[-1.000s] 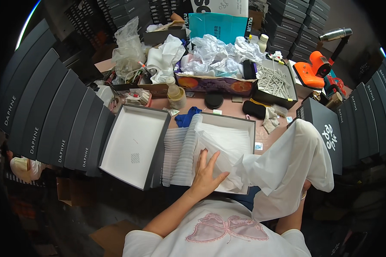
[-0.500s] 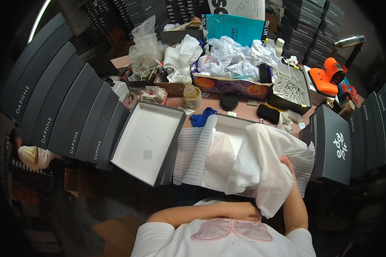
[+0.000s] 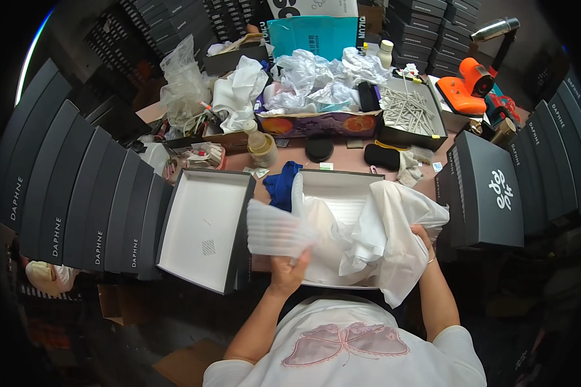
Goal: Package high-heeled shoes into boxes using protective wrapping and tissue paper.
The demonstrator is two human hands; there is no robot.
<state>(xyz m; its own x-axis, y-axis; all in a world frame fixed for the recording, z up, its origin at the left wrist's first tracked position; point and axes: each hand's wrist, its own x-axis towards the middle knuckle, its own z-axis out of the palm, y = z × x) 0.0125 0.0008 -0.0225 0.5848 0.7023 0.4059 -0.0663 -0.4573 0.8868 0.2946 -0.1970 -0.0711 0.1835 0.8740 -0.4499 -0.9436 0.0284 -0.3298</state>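
Pinching a ribbed translucent sheet [image 3: 274, 229] between thumb and nearly closed fingers, the left hand [image 3: 288, 275] is holding it up at the left edge of an open box [image 3: 342, 182]. The right hand [image 3: 423, 244] is gripping the right side of a white wrapping [image 3: 394, 222], its fingers bending around the material and partly hiding there, while that wrapping is draping across the box's right half and front rim.

Table [image 3: 294, 158] softly lit, surroundings dim; light tube [image 3: 29, 51] glaring; edges bowed (fisheye).
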